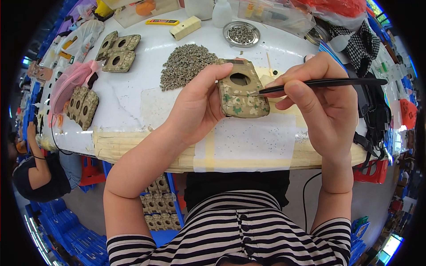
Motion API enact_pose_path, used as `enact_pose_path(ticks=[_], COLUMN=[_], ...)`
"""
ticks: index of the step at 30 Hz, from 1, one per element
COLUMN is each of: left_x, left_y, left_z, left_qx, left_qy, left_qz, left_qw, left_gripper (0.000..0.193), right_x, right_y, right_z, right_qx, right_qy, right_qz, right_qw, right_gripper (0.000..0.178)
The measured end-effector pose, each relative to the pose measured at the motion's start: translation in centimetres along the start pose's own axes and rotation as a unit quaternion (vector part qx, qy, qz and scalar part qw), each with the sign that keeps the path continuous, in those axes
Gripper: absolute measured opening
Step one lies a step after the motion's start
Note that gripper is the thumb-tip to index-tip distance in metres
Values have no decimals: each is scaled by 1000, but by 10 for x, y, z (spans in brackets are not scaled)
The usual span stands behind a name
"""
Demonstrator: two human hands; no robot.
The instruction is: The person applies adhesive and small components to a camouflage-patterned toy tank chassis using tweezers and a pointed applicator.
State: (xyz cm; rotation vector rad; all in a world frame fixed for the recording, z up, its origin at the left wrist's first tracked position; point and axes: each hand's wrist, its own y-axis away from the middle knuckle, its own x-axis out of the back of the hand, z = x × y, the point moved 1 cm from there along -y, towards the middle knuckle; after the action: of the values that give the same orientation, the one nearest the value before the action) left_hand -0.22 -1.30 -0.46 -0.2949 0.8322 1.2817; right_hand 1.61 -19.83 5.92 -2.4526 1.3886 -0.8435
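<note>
A camouflage-patterned casing (245, 105) with a round hole is gripped in my left hand (191, 103), the thumb along its upper left edge. My right hand (326, 104) pinches black pointed tweezers (333, 82) between thumb and fingers. Their tip meets the casing's face just below the hole; whether a tiny part sits in it is too small to tell. Beyond my left hand lies a heap of small metal-coloured parts (186, 64). Under the casing, a white sheet (253, 146) dotted with tiny dark specks covers the table's front edge.
More camouflage casings (119, 61) lie at the far left, others (82, 107) beside pink mesh fabric (66, 86). A round metal dish (227, 38) of small parts, a cream block (185, 28) and a white bottle (220, 14) stand at the back. Black straps (377, 119) lie right; another person (42, 177) sits left.
</note>
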Motion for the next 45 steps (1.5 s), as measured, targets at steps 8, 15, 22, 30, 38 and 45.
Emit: enact_pose_path(ticks=[8,15,22,30,38,45], left_x=[0,0,0,2,1,2], left_y=[0,0,0,-1,-1,-1], left_z=[-1,0,0,-1,-1,-1], left_qx=[-5,-8,-8,-3,1,-2], left_qy=[3,12,13,9,11,5], left_qz=[-10,-25,-18,-13,-10,-5], left_qw=[1000,1000,1000,1000,1000,1000], left_gripper=[38,34,34,32,32,32], right_x=[-1,-2,-3,-3,-4,-4], right_y=[1,1,1,2,2,3], right_z=[2,3,4,4,5,5], right_qx=[-3,2,7,1,-5,-6], right_qy=[2,13,19,19,19,17], right_qz=[-8,-8,-8,-7,-5,-5], right_qw=[1000,1000,1000,1000,1000,1000], right_gripper=[12,12,13,13,12,12])
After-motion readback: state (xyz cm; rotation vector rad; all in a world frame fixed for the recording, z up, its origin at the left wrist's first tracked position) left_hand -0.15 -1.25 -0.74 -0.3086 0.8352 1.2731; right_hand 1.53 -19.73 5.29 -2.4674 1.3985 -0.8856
